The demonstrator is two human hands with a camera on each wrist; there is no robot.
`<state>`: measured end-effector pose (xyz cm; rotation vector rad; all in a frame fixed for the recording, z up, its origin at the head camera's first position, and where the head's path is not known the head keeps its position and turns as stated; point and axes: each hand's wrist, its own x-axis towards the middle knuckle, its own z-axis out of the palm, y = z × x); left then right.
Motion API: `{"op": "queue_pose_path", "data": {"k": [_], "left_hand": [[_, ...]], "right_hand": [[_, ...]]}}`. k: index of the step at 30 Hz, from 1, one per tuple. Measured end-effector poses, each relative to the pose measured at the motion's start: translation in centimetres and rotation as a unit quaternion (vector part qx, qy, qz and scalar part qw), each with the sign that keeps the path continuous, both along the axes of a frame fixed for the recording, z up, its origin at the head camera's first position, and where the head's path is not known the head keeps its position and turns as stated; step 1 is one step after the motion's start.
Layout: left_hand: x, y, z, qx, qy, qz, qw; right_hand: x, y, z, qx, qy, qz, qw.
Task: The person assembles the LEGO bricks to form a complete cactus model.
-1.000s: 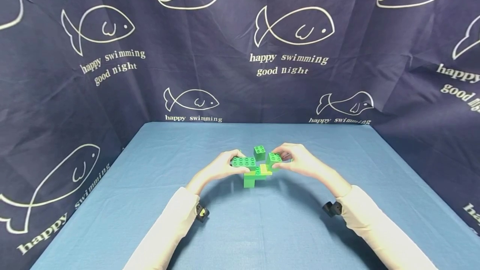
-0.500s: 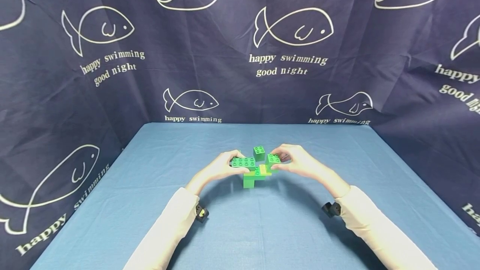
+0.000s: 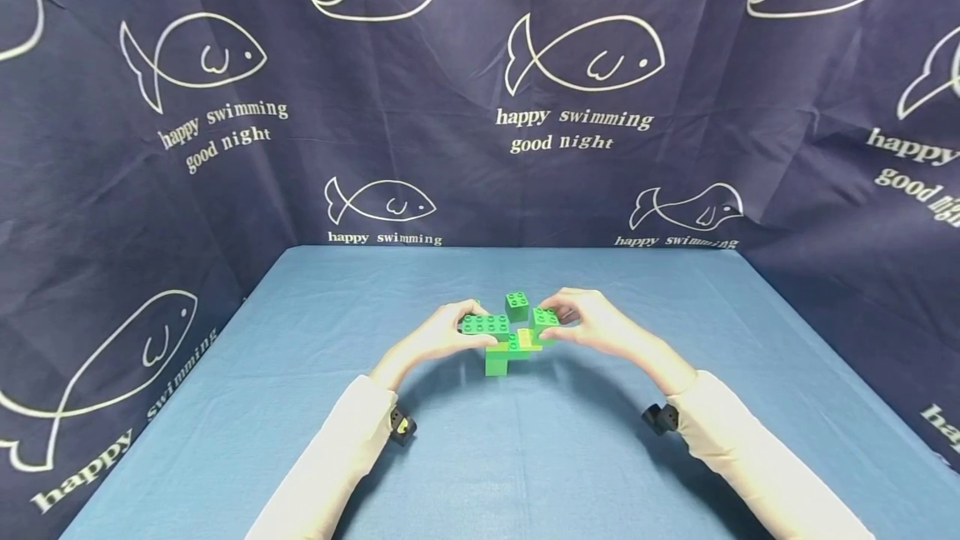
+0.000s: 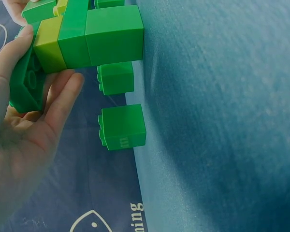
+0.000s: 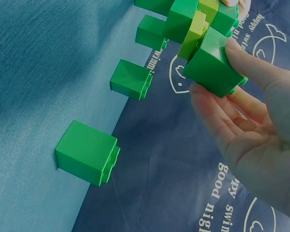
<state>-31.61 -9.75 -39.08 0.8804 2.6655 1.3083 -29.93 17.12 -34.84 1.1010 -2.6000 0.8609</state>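
My left hand (image 3: 441,332) grips a long green toy building brick (image 3: 485,324) by its sides. In the left wrist view that brick overhangs a yellow-green brick (image 4: 49,44), its hollow underside partly showing. Below are a green brick (image 4: 73,41) and a blockier green brick (image 4: 114,34) at the foot. My right hand (image 3: 592,323) pinches a small square green brick (image 5: 214,62) between thumb and fingers. It lies against another yellow-green brick (image 5: 193,35) at the other end of the build; whether it is fully pressed on, I cannot tell.
Behind the build a loose green brick (image 3: 517,305) stands on the blue cloth-covered table (image 3: 525,457). The right wrist view shows more separate green bricks, one nearer (image 5: 87,152) and one farther (image 5: 130,79). A dark fish-print curtain (image 3: 480,90) surrounds the table's back and sides.
The small brick in my right hand sits very slightly lower than one second ago. My left hand and the long brick stay almost still.
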Motion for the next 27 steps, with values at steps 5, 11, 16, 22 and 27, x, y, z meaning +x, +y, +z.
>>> {"op": "queue_pose_path", "data": {"k": [5,11,16,22,27], "left_hand": [[-0.09,-0.05,-0.06,0.001,0.002,-0.004,1.0],[-0.12,-0.09,-0.05,0.003,0.001,-0.007,1.0],[-0.04,0.01,-0.03,0.007,-0.001,-0.006,1.0],[-0.01,-0.13,0.0,0.001,-0.001,0.0,1.0],[0.02,-0.24,-0.07,0.005,-0.001,0.003,1.0]], "right_hand": [[0.08,-0.14,0.13,0.011,0.0,0.001,0.9999],[0.13,-0.23,0.17,0.015,0.003,0.005,0.9999],[0.18,-0.15,0.05,0.01,0.0,0.006,0.9999],[0.15,-0.18,-0.23,-0.006,-0.003,0.006,1.0],[0.16,-0.12,-0.59,-0.019,-0.01,0.002,0.9998]]}}
